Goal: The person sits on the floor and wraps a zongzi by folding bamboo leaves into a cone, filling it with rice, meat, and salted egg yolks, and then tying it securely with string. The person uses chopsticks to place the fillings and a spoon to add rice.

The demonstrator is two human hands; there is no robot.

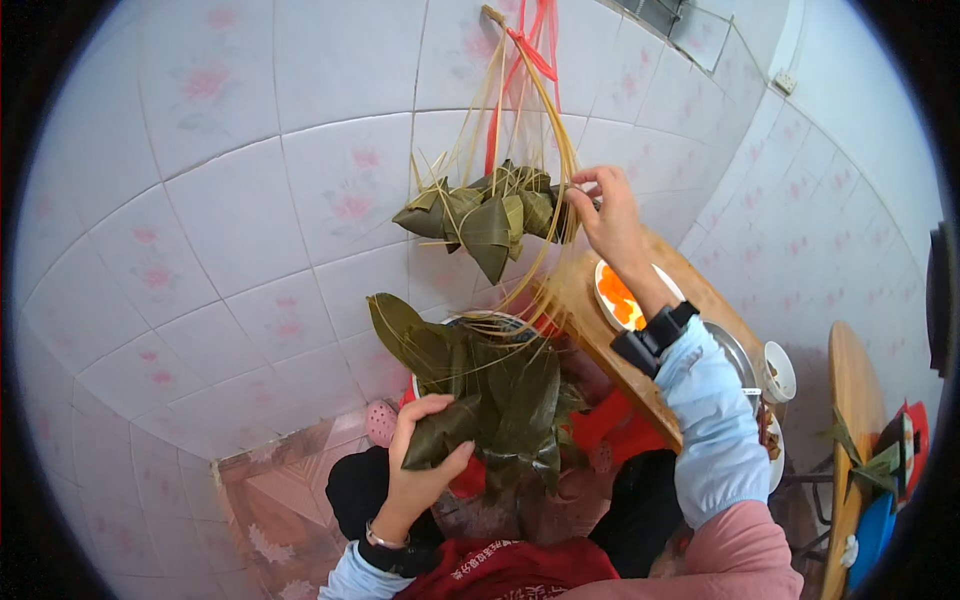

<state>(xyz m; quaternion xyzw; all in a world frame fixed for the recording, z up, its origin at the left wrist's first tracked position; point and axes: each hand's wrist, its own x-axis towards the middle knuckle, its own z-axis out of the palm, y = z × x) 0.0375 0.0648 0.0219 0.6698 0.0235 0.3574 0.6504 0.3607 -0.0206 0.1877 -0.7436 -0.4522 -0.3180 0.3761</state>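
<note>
My left hand (429,457) is closed around a leaf-wrapped dumpling (442,433), low in front of my knees. Raised to the upper right, my right hand (606,210) has its thumb and index finger at a hanging bundle of straw-coloured binding strands (564,161); whether it pinches one cannot be told. Beside it, a cluster of tied leaf dumplings (487,232) hangs before the wall from similar strands and a red plastic strip (534,52). Long wet green leaves (517,397) drape over a basin between the hands, with loose strand ends lying across them.
A wooden table (652,390) at the right holds a white bowl of orange pieces (619,296), a metal bowl (731,352) and a small white bowl (781,371). The tiled wall (225,225) stands close ahead. A round wooden board or tabletop (859,450) is farther right.
</note>
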